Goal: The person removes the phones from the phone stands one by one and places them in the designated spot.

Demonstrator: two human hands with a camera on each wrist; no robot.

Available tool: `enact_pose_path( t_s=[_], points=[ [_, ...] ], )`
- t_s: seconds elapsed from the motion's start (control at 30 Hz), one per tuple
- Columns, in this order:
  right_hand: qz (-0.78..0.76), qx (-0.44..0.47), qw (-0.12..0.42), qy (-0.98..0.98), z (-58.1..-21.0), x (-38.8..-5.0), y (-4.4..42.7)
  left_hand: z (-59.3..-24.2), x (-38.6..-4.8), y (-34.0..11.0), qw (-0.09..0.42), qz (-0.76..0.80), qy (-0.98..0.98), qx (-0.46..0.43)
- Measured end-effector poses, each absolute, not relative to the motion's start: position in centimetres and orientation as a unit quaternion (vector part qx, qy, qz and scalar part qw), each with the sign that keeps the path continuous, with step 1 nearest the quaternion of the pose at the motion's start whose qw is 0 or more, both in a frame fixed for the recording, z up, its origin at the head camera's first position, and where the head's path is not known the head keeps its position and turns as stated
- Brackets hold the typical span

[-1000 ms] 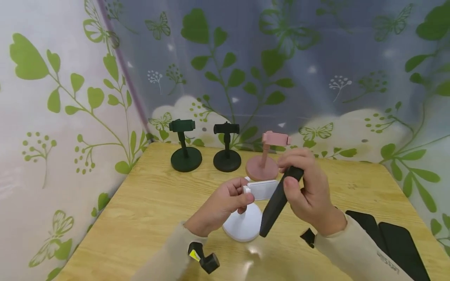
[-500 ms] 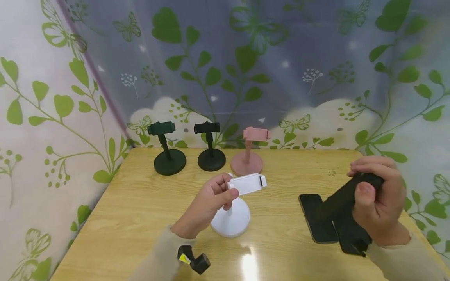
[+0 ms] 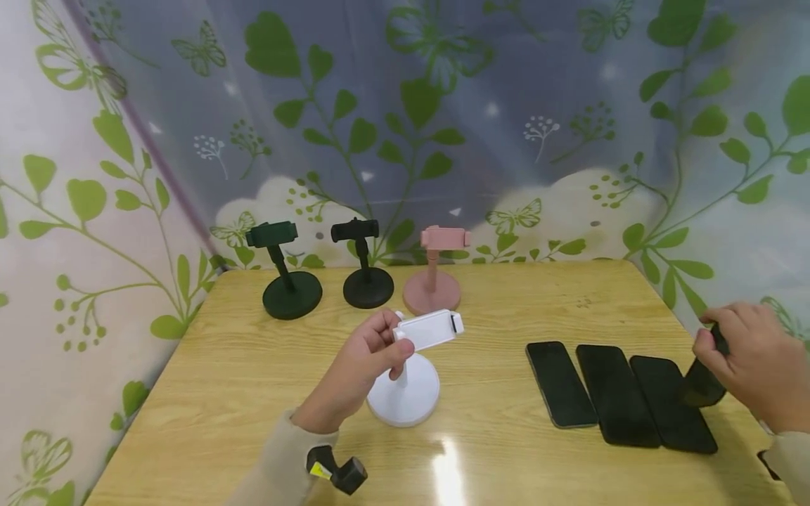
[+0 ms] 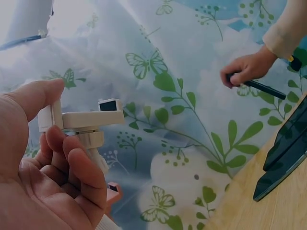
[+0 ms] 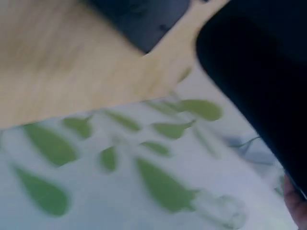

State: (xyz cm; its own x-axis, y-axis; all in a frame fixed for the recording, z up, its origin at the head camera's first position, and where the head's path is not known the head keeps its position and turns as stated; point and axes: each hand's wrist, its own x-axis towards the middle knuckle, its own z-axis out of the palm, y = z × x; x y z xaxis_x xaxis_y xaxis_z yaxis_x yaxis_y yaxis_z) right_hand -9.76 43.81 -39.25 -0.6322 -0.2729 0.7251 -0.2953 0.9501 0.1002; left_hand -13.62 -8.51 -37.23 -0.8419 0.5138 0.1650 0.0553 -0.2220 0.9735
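Observation:
My left hand [image 3: 357, 362] pinches the left end of the clamp on a white phone stand [image 3: 405, 400]. The stand's round base is on the table, and its clamp faces up, holding no phone; in the left wrist view, thumb and fingers squeeze the clamp's end [image 4: 50, 116]. At the far right, my right hand [image 3: 759, 362] grips a black phone [image 3: 704, 385] by its upper end, tilted above the table. That phone partly covers the rightmost of three dark phones lying in a row: one phone [image 3: 562, 385], a second phone [image 3: 616, 395] and a third phone [image 3: 671, 404].
Along the back of the wooden table [image 3: 506, 295] stand a dark green phone stand [image 3: 292, 295], a black phone stand [image 3: 368, 288] and a pink phone stand [image 3: 432, 292]. Patterned curtains [image 3: 354, 91] hang behind and at both sides.
My right hand has carried the black phone from beside the white stand over to the far right. My left hand keeps hold of the clamp. The head view has swung right.

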Motion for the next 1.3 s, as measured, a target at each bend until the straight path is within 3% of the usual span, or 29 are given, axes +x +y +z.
enact_pose_path(
  t_s=[0.13, 0.37, 0.7, 0.9, 1.3],
  points=[
    [-0.02, 0.17, 0.333, -0.927, -41.1, -10.3, 46.2, -37.2, -13.6, -8.7, 0.152, 0.745, 0.606, 0.233],
    [-0.041, 0.144, 0.154, -0.977, -43.5, -10.8, 48.5, -37.1, -13.6, -8.8, 0.152, 0.744, 0.607, 0.233],
    [-0.032, 0.093, -0.005, -0.995, -45.2, -12.6, 50.1, -37.1, -13.6, -8.9, 0.151, 0.74, 0.614, 0.228],
    [0.025, 0.049, -0.051, -0.997, -46.2, -13.4, 51.0, -37.0, -13.5, -8.9, 0.152, 0.741, 0.615, 0.224],
    [0.047, 0.031, -0.075, -0.996, -46.6, -13.5, 50.4, -36.9, -13.4, -9.0, 0.151, 0.738, 0.618, 0.224]
  ],
)
